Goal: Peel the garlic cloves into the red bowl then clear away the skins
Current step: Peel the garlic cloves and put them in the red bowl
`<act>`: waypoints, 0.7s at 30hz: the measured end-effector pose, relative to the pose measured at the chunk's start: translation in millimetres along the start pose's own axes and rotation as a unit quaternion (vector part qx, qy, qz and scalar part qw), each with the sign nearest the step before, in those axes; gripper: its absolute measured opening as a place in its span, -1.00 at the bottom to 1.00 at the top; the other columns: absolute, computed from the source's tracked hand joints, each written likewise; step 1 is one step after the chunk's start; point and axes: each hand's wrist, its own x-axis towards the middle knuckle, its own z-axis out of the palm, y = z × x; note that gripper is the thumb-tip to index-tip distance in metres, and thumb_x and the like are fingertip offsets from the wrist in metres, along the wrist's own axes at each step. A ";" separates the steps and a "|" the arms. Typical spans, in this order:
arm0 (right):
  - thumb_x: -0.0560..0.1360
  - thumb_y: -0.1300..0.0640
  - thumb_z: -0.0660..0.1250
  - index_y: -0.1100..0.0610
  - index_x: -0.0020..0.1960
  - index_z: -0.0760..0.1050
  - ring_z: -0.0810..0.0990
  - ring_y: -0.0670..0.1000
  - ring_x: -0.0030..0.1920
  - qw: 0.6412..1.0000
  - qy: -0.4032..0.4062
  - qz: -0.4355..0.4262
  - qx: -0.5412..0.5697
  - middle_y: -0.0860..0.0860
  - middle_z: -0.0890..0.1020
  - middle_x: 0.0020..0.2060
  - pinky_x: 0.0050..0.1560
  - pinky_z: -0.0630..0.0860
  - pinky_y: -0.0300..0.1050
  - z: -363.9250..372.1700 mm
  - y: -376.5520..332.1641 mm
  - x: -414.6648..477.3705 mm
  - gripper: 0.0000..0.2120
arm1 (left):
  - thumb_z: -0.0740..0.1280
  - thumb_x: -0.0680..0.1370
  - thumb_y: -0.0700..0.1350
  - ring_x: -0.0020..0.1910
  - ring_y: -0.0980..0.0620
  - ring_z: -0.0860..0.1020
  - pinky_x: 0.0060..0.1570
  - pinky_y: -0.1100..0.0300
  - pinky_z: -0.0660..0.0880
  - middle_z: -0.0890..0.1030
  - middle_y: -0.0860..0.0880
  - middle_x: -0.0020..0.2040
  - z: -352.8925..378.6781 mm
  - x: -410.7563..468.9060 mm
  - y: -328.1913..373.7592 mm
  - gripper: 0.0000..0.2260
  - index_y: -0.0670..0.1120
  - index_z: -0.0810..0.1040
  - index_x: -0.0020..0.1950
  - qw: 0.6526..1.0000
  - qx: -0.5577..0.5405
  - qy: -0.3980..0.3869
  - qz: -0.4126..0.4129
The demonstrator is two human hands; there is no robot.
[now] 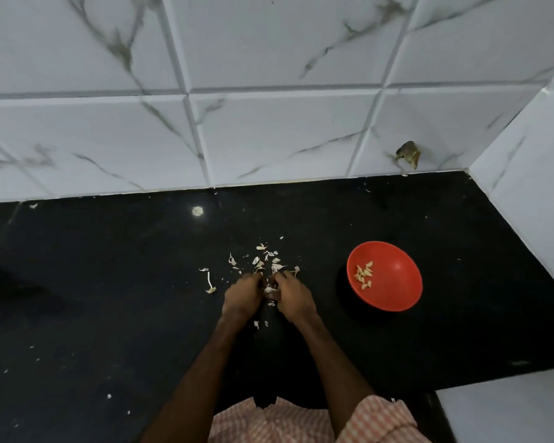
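Note:
On the black counter, my left hand and my right hand are close together, fingers curled around a small piece of garlic pinched between them. Pale garlic skins lie scattered just beyond the fingertips, and a longer strip of skin lies to the left. The red bowl stands to the right of my hands and holds several peeled cloves on its left side.
A white marble-patterned tiled wall runs behind the counter and turns a corner at the right. A brownish chipped spot marks the wall's base. Small skin flecks dot the counter near my wrists and at the lower left.

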 end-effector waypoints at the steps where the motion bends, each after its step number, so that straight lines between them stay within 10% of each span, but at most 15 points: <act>1: 0.55 0.15 0.37 0.07 0.26 0.46 0.59 0.11 0.15 1.000 0.006 -0.007 -0.005 0.03 0.51 0.20 0.11 0.51 0.01 1.5 -0.6 0.0 -0.71 | 0.25 0.60 -0.07 0.12 -0.12 0.58 0.04 0.00 0.50 0.56 -0.05 0.15 -0.7 -0.3 0.8 -0.83 -0.04 0.51 0.17 1.000 0.008 -0.003 0.003; 7: 0.60 0.09 0.26 0.08 0.06 0.53 0.60 0.09 0.02 0.998 0.065 -0.014 0.002 0.00 0.58 0.05 -0.04 0.49 -0.05 -2.5 -6.1 5.8 -0.89 | 0.23 0.62 -0.07 0.08 -0.09 0.59 0.04 0.03 0.50 0.57 -0.03 0.13 -5.2 3.8 -5.3 -0.83 -0.06 0.52 0.16 1.000 -0.025 0.014 0.002; 13: 0.59 0.10 0.33 0.06 0.02 0.61 0.60 -0.07 -0.11 0.981 0.102 0.037 0.160 -0.06 0.67 -0.08 -0.10 0.47 -0.15 -2.0 -14.8 15.4 -0.90 | 0.47 0.51 -0.14 -0.17 0.18 0.58 -0.07 0.24 0.46 0.63 0.11 -0.17 -12.1 9.3 -13.2 -0.92 -0.02 0.60 -0.07 0.953 -0.294 0.062 -0.048; 21: 0.65 0.13 0.22 0.02 0.29 0.54 0.50 -0.06 0.18 0.985 0.135 0.045 0.092 -0.05 0.56 0.19 0.07 0.41 -0.20 -16.3 -19.3 37.5 -0.75 | 0.49 0.50 -0.16 -0.15 0.07 0.66 -0.06 0.10 0.62 0.68 0.03 -0.17 -17.1 15.5 -31.4 -0.90 -0.06 0.58 -0.15 0.937 -0.329 0.077 -0.088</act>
